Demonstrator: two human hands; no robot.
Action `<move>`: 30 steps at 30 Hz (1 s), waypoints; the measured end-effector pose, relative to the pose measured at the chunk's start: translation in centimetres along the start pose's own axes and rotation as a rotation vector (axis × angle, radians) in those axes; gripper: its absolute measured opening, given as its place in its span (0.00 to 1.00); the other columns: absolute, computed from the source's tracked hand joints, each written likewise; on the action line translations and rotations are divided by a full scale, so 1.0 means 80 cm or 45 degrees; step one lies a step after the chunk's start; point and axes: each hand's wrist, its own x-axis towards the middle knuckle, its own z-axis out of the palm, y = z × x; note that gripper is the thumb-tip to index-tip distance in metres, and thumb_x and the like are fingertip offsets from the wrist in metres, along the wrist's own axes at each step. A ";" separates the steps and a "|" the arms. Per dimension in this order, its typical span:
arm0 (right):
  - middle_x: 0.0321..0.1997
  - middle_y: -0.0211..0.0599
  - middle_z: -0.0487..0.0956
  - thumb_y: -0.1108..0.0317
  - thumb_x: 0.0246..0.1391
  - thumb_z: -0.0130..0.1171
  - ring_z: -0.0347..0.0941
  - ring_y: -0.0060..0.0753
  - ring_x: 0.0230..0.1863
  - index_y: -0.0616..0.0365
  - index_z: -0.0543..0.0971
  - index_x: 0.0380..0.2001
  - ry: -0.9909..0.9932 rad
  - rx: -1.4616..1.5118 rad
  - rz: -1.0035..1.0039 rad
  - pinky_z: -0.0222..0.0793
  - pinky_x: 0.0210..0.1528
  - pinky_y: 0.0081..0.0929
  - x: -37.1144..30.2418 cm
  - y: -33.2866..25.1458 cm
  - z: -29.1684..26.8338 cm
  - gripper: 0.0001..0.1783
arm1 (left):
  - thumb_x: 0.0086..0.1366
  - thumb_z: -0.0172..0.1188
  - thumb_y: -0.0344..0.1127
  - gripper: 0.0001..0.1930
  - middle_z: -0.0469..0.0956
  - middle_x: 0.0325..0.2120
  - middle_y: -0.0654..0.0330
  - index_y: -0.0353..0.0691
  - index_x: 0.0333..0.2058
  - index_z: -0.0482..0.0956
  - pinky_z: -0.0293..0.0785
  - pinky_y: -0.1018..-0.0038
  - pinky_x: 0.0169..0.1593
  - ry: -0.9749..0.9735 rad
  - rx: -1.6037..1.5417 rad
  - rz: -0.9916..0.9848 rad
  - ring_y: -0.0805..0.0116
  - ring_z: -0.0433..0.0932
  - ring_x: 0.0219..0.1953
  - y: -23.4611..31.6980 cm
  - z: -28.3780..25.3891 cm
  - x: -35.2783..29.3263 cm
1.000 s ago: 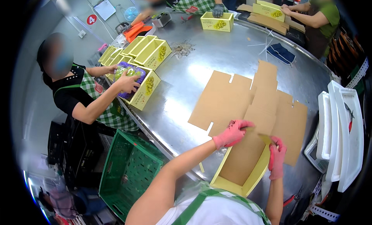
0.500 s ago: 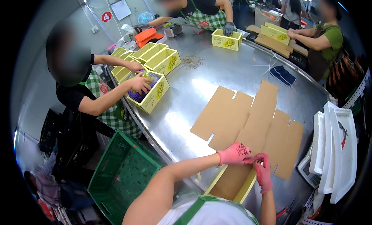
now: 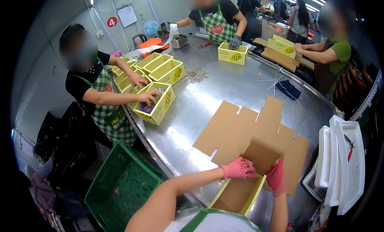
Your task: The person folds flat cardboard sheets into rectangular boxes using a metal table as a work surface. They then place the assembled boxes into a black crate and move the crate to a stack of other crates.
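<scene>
In front of me a narrow yellow cardboard box (image 3: 234, 196) stands open-topped, its floor plain brown. A brown cardboard flap (image 3: 262, 155) stands tilted up at its far end; whether it joins the flat sheets behind cannot be made out. My left hand (image 3: 240, 168), in a pink glove, is closed at the box's far left corner, against the flap's lower left edge. My right hand (image 3: 277, 178), also pink-gloved, pinches the flap's right side, fingertips partly hidden. Beyond lie flat brown cardboard sheets (image 3: 228, 130) with slots cut in their edges.
A green crate (image 3: 120, 192) stands at the table's left. White foam trays (image 3: 352, 164) and a scale (image 3: 314, 178) are on the right. Across the metal table (image 3: 192, 112), a co-worker's hands are in a yellow fruit box (image 3: 160, 106). Other people work beyond.
My hands have parted from their meeting point at the box's far end, the right going slightly right and down. The flap now rises between them. The co-worker at left reaches deeper into the fruit box.
</scene>
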 end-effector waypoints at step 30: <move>0.42 0.41 0.76 0.69 0.42 0.62 0.73 0.35 0.40 0.55 0.69 0.53 -0.201 -1.552 0.348 0.68 0.43 0.30 -0.069 -0.051 0.060 0.31 | 0.45 0.64 0.46 0.29 0.70 0.40 0.53 0.36 0.44 0.70 0.68 0.66 0.47 -0.539 -0.125 -0.258 0.55 0.71 0.45 0.012 -0.062 0.015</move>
